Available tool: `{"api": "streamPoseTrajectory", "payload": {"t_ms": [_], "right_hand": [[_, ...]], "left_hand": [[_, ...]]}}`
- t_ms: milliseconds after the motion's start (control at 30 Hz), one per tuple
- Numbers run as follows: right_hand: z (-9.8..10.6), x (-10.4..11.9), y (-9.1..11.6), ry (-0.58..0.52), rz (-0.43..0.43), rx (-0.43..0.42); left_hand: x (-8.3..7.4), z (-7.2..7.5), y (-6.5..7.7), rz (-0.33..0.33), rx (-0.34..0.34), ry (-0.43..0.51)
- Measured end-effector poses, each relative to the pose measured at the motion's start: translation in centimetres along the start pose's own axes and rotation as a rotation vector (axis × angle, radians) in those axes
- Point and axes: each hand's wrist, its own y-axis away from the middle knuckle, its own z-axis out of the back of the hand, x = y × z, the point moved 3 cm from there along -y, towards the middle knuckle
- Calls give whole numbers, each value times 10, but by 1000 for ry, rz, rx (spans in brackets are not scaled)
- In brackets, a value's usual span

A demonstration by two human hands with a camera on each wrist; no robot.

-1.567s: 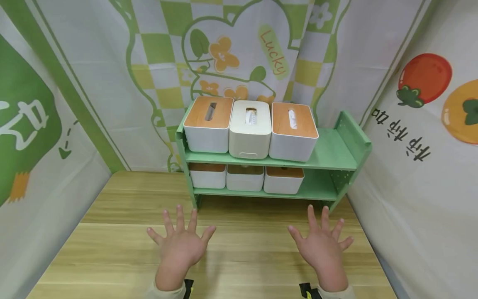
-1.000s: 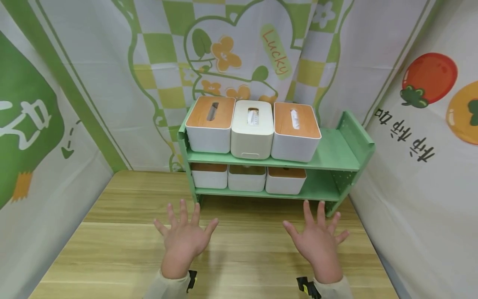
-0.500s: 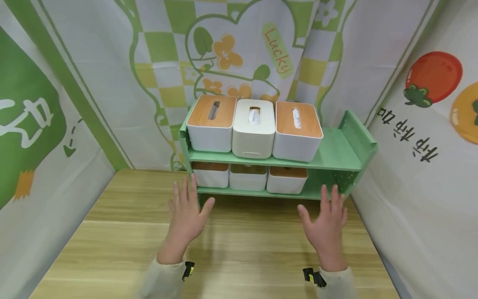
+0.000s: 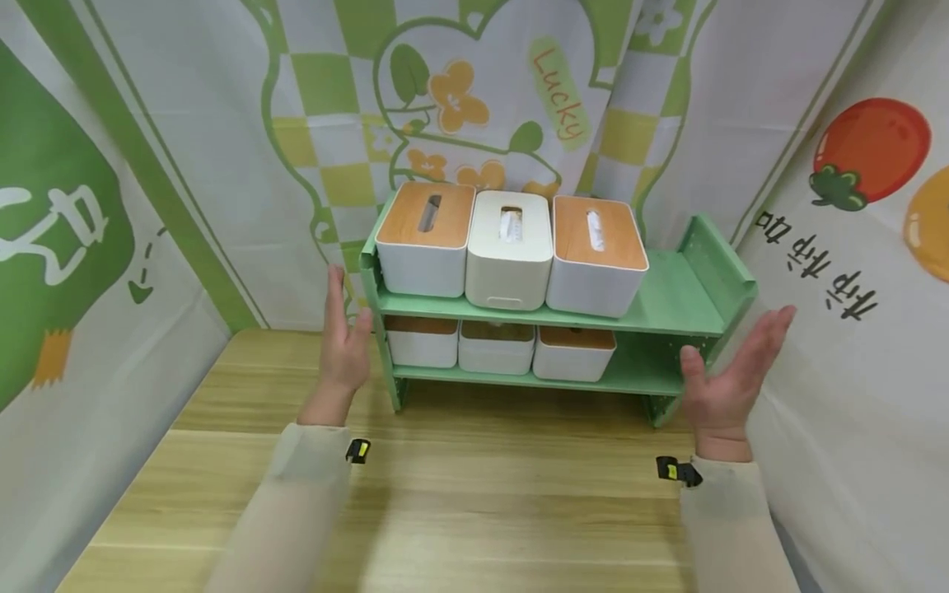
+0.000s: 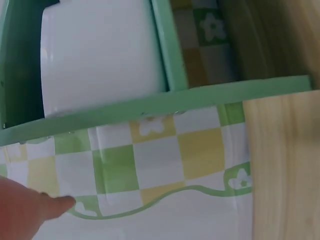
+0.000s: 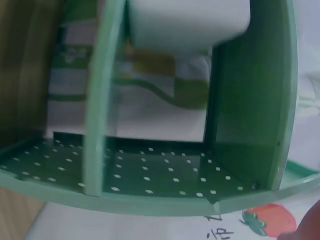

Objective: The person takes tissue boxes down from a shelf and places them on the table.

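A green two-tier shelf stands on the wooden table, between my two hands. My left hand is upright beside the shelf's left end, fingers straight, holding nothing. Off the right end is my right hand, fingers extended and thumb apart, with nothing in it. On the upper tier sit a wood-lidded tissue box, a cream tissue box and another wood-lidded tissue box. Three smaller white boxes line the lower tier. The left wrist view shows only part of the hand, near the shelf's side.
The wooden table extends in front of the shelf. Printed cloth hangs close behind it, and more printed cloth is close at the right. Both tiers have bare board at their right ends.
Both hands have moved forward from above the table in front of the shelf and spread apart to its two ends. The boxes and shelf have stayed in place.
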Motion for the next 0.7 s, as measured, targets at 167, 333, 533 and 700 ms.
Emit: {"api": "streamPoseTrajectory", "payload": {"t_ms": [167,333,533,700], "right_hand": [[-5,-20,-25,-335,-313,70],[-14,-40,-34,-594,-626,149],[-10,-55,-39,-426,-778,251],[-7,-58,-44,-395,-1017,358]], "left_hand": [[0,-3,-18,110,114,141],[3,-10,-25,237,202,249],[10,-18,-29,421,266,271],[12,-19,-30,527,248,271]]}}
